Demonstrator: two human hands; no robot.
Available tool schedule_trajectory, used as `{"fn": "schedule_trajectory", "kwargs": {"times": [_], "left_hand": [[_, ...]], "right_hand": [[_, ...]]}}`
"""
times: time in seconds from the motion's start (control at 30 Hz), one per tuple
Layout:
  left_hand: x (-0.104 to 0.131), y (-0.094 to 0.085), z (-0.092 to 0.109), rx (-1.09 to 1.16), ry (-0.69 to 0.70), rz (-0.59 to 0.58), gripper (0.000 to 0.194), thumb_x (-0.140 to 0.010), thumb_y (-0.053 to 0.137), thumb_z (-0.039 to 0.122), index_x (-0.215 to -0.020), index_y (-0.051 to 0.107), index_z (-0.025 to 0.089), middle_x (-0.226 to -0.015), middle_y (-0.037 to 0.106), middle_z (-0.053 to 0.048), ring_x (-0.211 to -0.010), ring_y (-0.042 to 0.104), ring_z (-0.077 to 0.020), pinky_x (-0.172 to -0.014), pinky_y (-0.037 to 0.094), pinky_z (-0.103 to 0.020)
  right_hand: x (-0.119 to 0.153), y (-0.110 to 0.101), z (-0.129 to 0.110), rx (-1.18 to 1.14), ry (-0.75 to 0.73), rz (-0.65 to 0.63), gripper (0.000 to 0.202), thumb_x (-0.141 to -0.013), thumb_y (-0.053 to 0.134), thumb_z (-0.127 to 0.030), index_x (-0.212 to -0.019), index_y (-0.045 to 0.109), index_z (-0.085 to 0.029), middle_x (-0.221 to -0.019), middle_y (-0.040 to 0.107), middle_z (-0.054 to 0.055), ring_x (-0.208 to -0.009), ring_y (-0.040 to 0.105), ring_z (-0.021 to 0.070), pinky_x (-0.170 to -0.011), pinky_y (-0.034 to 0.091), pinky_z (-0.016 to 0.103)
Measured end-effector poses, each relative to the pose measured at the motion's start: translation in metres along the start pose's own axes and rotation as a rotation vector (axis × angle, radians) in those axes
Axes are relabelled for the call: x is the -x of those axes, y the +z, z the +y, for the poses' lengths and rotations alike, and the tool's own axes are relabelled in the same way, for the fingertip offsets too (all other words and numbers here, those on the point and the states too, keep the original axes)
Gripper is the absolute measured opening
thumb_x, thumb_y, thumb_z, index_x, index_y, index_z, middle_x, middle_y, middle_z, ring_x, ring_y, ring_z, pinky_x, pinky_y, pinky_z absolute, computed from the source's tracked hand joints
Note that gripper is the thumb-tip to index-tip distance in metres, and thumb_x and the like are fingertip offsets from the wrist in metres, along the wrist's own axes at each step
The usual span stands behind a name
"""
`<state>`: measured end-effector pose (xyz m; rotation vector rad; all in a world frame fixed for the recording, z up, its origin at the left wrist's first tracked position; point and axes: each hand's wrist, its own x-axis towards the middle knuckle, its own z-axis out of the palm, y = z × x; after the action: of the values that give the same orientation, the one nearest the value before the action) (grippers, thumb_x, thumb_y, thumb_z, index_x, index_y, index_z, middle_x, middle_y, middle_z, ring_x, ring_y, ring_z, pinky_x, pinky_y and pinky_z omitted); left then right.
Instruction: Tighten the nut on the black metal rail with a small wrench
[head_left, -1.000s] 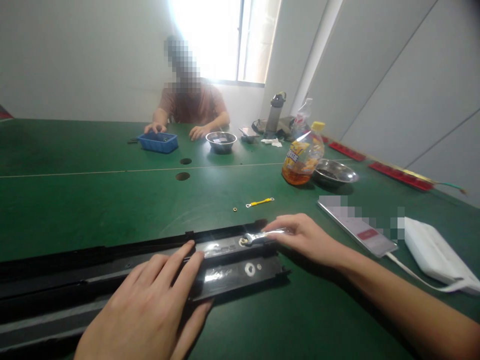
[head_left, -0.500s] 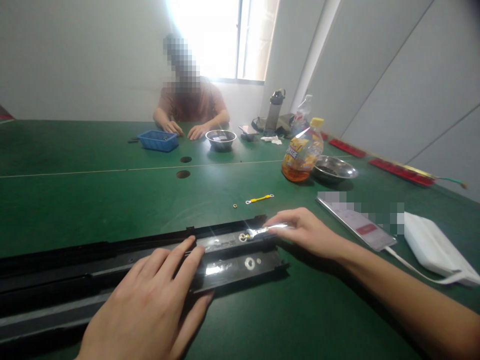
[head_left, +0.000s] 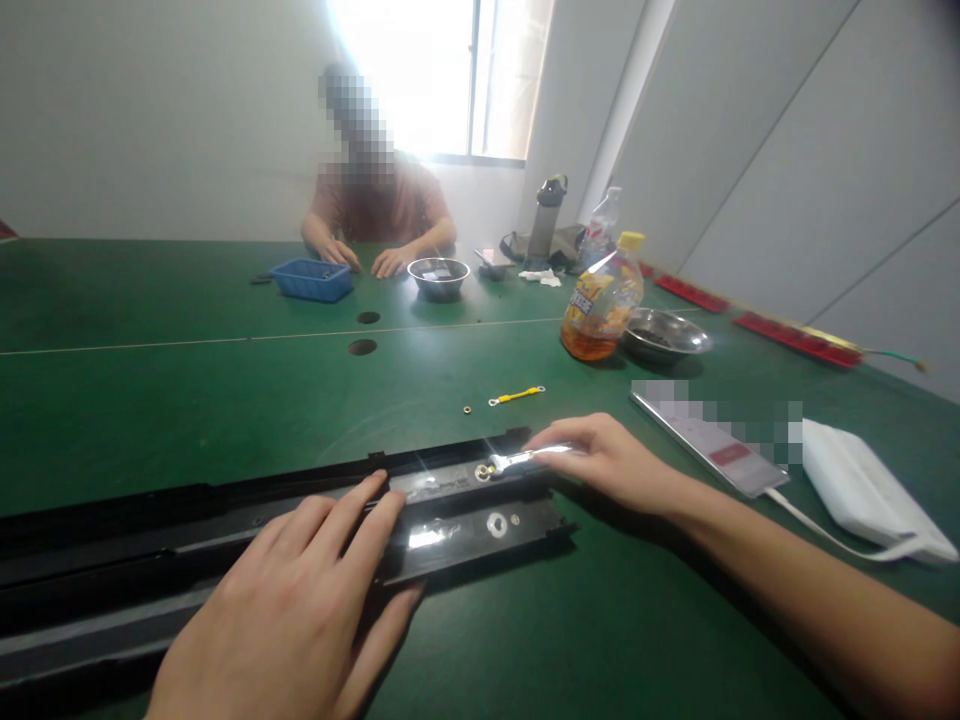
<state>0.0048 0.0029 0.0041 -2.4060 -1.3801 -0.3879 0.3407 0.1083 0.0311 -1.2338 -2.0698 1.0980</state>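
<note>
Two long black rails [head_left: 442, 532] lie side by side on the green table from the left edge to the middle. My left hand [head_left: 292, 585] presses on them, its fingers spread over the top and the thumb at the near side. My right hand [head_left: 592, 455] grips a silver wrench [head_left: 517, 460] at the rails' right end. The wrench's head sits at a small brass nut [head_left: 484, 472] on the far rail. A yellow wire with ring ends [head_left: 517, 396] and a loose small nut [head_left: 466, 410] lie beyond the rails.
A phone [head_left: 712, 443] and a white power bank [head_left: 870, 485] lie at the right. Behind stand an orange drink bottle [head_left: 596, 310] and a steel bowl [head_left: 667, 338]. Across the table [head_left: 150, 400], a person [head_left: 382, 205] sits near a blue basket [head_left: 311, 282] and another bowl [head_left: 439, 280].
The whole view has shifted slightly. Both hands, the wrench and the rails keep the same places relative to each other.
</note>
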Motion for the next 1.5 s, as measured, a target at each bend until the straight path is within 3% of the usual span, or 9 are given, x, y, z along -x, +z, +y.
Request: {"fn": "schedule_trajectory", "kwargs": {"times": [1.1,1.5], "left_hand": [[0.000,0.000,-0.001,-0.012,0.011,0.010,0.066,-0.092,0.061,0.060,-0.146,0.058,0.023,-0.147,0.066,-0.008,-0.116,0.066,-0.0304,-0.096,0.053,-0.048],[0.000,-0.003,0.000,-0.001,0.011,0.007,0.064,-0.092,0.061,0.059,-0.145,0.059,0.022,-0.147,0.067,-0.009,-0.116,0.066,-0.0310,-0.096,0.054,-0.049]], "right_hand": [[0.001,-0.003,-0.005,-0.032,0.032,-0.059,0.029,-0.094,0.071,-0.039,-0.109,0.085,-0.018,-0.113,0.085,0.008,-0.105,0.078,0.0280,-0.096,0.059,0.037],[0.001,-0.003,-0.011,-0.012,0.043,-0.067,0.033,-0.095,0.070,-0.046,-0.108,0.086,-0.020,-0.113,0.085,0.008,-0.104,0.078,0.0287,-0.098,0.058,0.039]]}}
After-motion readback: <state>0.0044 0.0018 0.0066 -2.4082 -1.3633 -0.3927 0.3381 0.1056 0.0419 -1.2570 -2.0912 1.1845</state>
